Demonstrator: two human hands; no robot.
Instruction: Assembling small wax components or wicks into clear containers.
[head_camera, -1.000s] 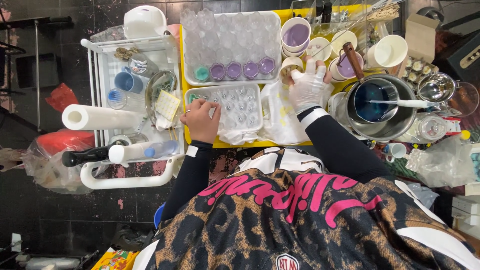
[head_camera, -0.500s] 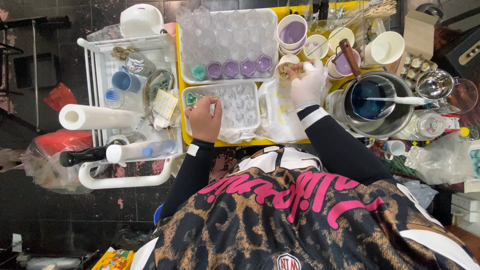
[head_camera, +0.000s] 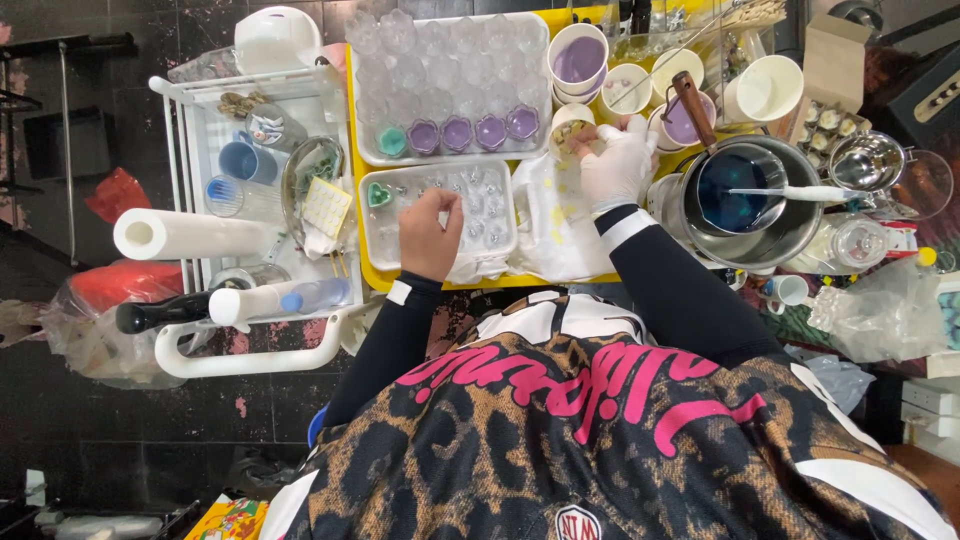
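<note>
Hands (head_camera: 432, 238) (head_camera: 615, 165) amid clear mould tray (head_camera: 440, 215), paper cups (head_camera: 578, 60), blue-filled pot (head_camera: 745, 195).

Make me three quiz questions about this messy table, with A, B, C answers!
1. Where is the paper towel roll?
A. on the white cart
B. in the pot
C. on the floor

2. What colour is the liquid in the metal pot?
A. red
B. blue
C. yellow

3. What is on the right hand?
A. nothing
B. a white glove
C. a black mitten

Answers:
1. A, the roll lies on the cart beside the yellow table.
2. B, the pot holds dark blue liquid.
3. B, the right hand wears a white glove, while the left hand is bare.
</note>
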